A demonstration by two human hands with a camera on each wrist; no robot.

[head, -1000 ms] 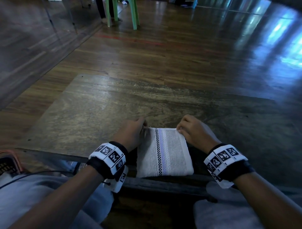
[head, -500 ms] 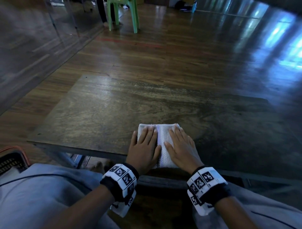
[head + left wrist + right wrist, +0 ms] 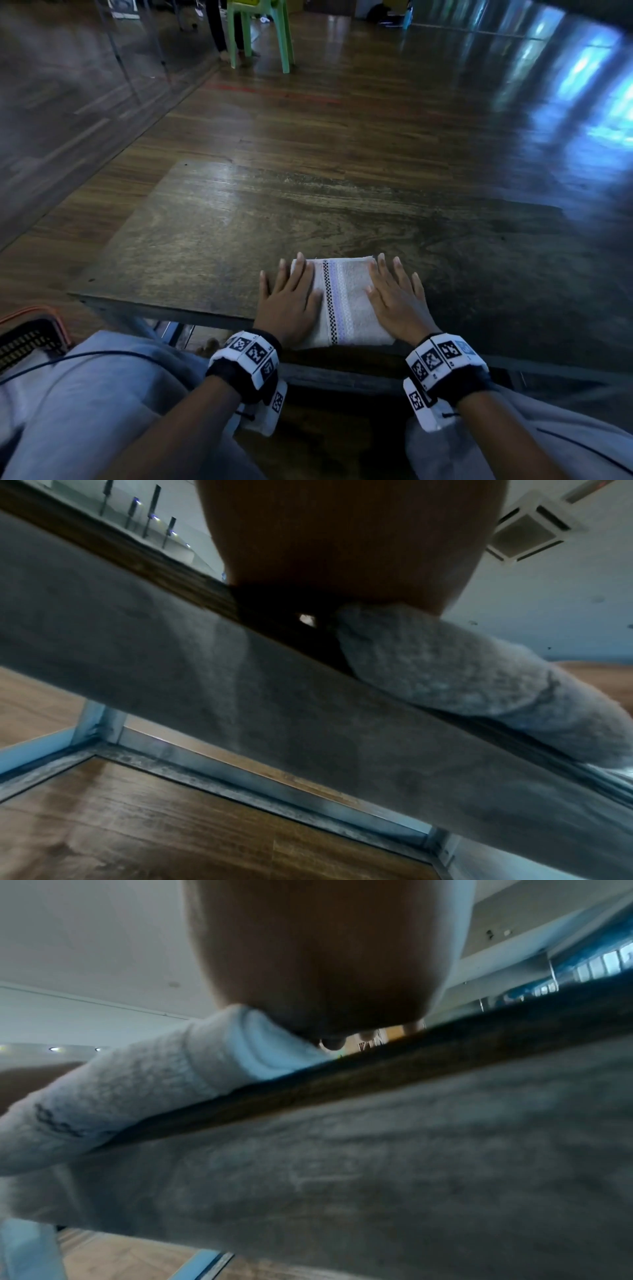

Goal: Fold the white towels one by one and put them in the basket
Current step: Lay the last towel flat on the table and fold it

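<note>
A folded white towel point(image 3: 346, 301) with a black checked stripe and a pale purple band lies at the near edge of the wooden table point(image 3: 205, 233). My left hand point(image 3: 289, 298) lies flat on the towel's left side, fingers straight and partly on the table. My right hand point(image 3: 394, 298) presses flat on its right side. The towel's near fold point(image 3: 462, 674) hangs slightly over the table edge in the left wrist view, and the towel point(image 3: 113, 1091) shows the same in the right wrist view. A dark basket point(image 3: 30, 339) with an orange rim sits low at the far left.
My lap in grey trousers point(image 3: 85, 411) is under the table's near edge. A green plastic chair point(image 3: 263, 31) and someone's legs stand far back on the wooden floor. A glass partition point(image 3: 68, 85) runs along the left.
One second ago both hands pinched the towel's far corners. Half a second ago they lay flat together in its middle. Now they have slid apart to its left and right sides.
</note>
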